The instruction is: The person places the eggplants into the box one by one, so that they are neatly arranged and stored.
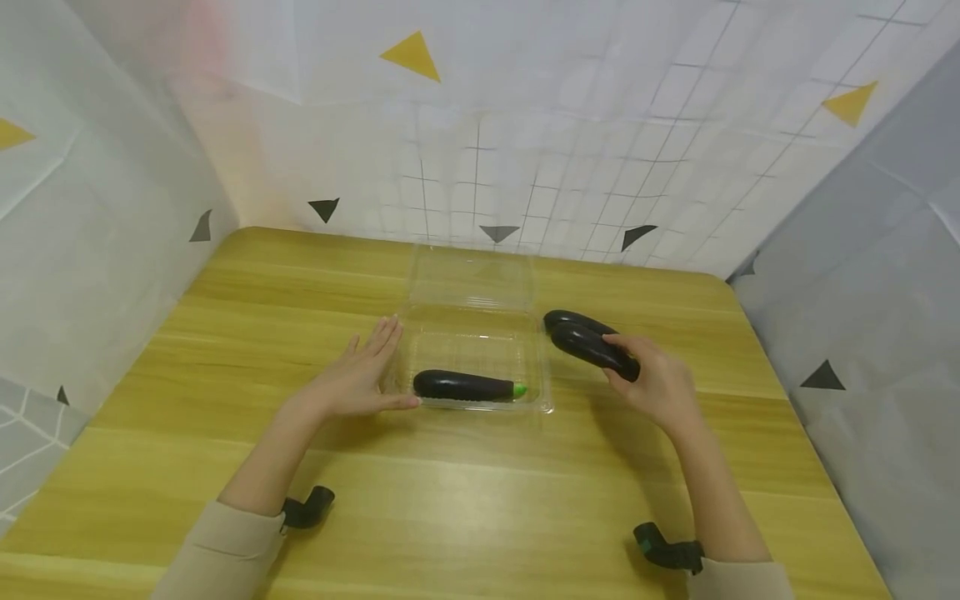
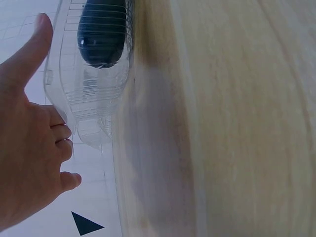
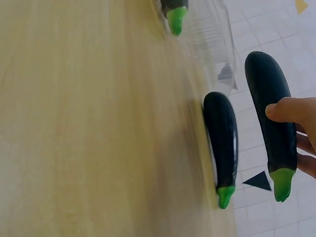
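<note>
A clear plastic clamshell box (image 1: 480,342) stands with its lid (image 1: 472,279) folded back. Inside, along its near side, lies a dark purple eggplant (image 1: 461,386) with a green stem end. At the box's left rim is my left hand (image 1: 356,379), fingers extended and thumb by the near corner. My right hand (image 1: 663,383) grips a second eggplant (image 3: 269,89) between thumb and fingers, to the right of the box and held above the table. A third eggplant (image 3: 222,138) lies on the table just behind it, partly covered in the head view.
The wood-grain table (image 1: 465,517) has white sheet walls on its far side and both sides. Yellow and black triangles mark the far wall (image 1: 525,150). Dark camera mounts (image 1: 667,550) sit on both wrists.
</note>
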Action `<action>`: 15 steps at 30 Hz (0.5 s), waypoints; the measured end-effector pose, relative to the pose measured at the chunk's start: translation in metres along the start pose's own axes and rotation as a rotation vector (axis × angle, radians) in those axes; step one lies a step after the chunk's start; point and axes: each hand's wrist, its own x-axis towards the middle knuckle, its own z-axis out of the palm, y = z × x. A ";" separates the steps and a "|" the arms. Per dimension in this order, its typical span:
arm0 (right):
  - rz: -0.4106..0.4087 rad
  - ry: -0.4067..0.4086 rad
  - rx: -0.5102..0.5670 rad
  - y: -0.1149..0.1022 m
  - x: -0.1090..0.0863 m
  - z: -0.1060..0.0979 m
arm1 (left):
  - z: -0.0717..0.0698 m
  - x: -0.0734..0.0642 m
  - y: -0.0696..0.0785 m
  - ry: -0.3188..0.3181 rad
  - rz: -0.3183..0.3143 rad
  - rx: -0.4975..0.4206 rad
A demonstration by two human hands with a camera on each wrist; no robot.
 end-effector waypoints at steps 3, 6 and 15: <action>-0.027 0.025 0.002 -0.005 0.002 -0.003 | 0.000 0.000 -0.001 -0.002 0.001 0.004; -0.044 0.037 0.006 -0.011 0.005 -0.006 | 0.000 0.001 -0.001 -0.004 -0.002 0.005; -0.113 0.062 0.011 -0.031 0.014 -0.012 | 0.001 0.002 -0.003 -0.017 -0.006 0.009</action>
